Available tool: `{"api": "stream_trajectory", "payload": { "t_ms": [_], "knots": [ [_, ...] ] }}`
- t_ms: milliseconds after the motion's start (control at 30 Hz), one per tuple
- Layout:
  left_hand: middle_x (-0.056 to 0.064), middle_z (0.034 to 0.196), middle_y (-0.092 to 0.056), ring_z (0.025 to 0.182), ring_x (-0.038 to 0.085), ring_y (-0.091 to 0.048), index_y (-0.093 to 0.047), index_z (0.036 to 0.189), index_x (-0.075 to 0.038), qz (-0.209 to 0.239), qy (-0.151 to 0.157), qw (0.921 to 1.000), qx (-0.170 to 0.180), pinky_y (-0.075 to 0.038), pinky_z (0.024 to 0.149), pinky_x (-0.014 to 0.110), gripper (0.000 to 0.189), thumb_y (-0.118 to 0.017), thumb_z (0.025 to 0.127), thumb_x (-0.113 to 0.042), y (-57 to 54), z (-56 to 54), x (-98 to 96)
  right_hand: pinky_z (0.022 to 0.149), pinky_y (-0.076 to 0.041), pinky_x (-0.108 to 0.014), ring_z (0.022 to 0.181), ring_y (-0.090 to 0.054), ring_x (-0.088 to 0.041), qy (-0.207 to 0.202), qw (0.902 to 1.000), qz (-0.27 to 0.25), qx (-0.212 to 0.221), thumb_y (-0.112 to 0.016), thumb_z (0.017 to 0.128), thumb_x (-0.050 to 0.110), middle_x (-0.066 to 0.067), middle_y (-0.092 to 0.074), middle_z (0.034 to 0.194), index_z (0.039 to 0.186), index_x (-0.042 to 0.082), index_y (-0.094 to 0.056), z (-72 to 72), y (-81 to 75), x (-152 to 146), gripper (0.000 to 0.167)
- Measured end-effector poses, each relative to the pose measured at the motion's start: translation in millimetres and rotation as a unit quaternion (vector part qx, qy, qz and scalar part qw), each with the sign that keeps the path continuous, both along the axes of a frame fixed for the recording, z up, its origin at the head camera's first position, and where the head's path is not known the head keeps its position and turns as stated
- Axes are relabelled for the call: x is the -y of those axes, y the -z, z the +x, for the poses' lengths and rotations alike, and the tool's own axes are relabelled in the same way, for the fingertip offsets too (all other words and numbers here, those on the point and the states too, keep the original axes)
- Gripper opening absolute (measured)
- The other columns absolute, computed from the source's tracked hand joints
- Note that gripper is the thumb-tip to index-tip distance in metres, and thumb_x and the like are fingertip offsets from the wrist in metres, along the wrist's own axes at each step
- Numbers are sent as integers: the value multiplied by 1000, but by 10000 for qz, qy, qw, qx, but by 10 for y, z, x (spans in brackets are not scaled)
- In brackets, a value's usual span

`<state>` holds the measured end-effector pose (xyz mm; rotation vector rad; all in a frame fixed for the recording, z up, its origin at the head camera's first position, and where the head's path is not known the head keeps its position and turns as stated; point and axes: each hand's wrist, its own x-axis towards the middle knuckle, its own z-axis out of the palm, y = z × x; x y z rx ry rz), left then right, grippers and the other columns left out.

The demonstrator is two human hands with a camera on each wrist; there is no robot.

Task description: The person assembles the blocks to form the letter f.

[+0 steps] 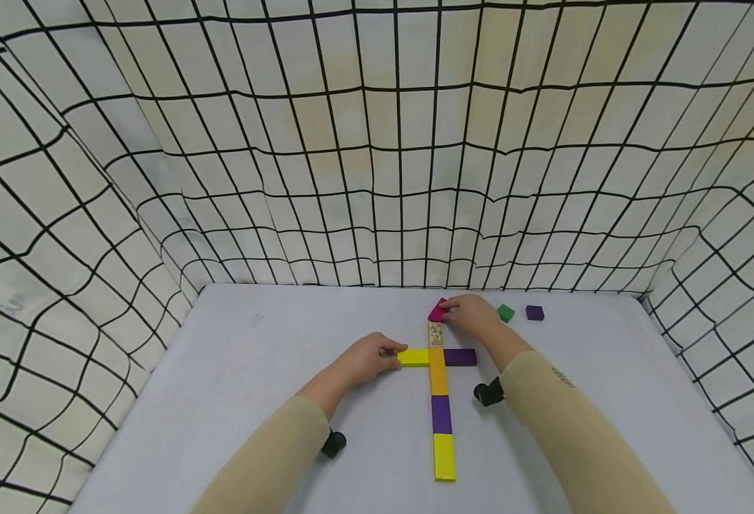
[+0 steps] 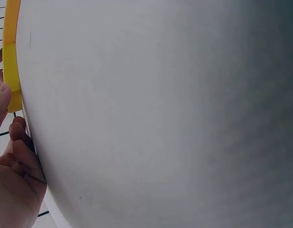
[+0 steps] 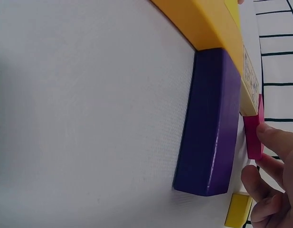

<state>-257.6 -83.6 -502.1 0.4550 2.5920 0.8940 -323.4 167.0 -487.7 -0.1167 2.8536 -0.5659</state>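
**Sleeves [image 1: 582, 442] flanking a cross of blocks [image 1: 438, 385]: displacement hazards**

The left hand [image 1: 365, 358] is nearly closed, its thumb and finger pinching the outer end of the left yellow block [image 1: 414, 358]. The inner end of this block meets the orange block [image 1: 438, 371]. An inward push could drive the orange block into the right purple block [image 1: 460, 358], which lies below the right hand. An uneven release could twist the yellow arm out of line.

The right hand [image 1: 478, 319] pinches the pink block [image 1: 438, 311] between thumb and finger, at the far end of the patterned block [image 1: 435, 335]. Whether these two blocks touch cannot be confirmed. Pressing toward the body could shift the patterned block and skew the column; a slip of the fingertips could leave the pink block crooked.

A small yellow block [image 3: 238, 210] lies close to the right hand's lower fingers; a sideways sweep could knock it. The green block [image 1: 505, 313] is just beyond that hand to the right, with the dark block [image 1: 534, 313] farther out. The right wrist camera [image 1: 489, 392] sits near the right purple block; lowering the wrist inward could strike it.
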Motion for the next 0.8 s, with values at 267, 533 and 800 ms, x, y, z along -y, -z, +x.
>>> {"api": "stream_trajectory", "payload": {
  "t_ms": [267,533,800],
  "knots": [
    [-1,112,-61,104,19,-54,-69,128,-25,32,-27,10000,37,-44,100,42,35,-70,93,-27,9,6,9,108,-39,-52,130,-49,-34,11,9999,107,-88,-65,97,27,-10,-59,138,130,23,-68,-11,-3,16,33],
    [-3,112,-60,103,18,-54,-69,128,-28,-49,-110,9999,55,-46,99,40,35,-70,93,-29,30,-3,4,103,-43,-49,121,-51,-32,72,9999,84,16,-65,96,36,-11,-58,139,129,24,-68,-11,-36,20,35],
    [-3,113,-61,103,17,-54,-69,128,-29,-67,-96,9999,33,-46,99,40,35,-70,93,-29,49,-14,2,94,-48,-44,107,-53,-28,269,9996,15,-106,-68,93,39,-10,-62,132,126,22,-70,-31,11,52,37]
  ]
}}
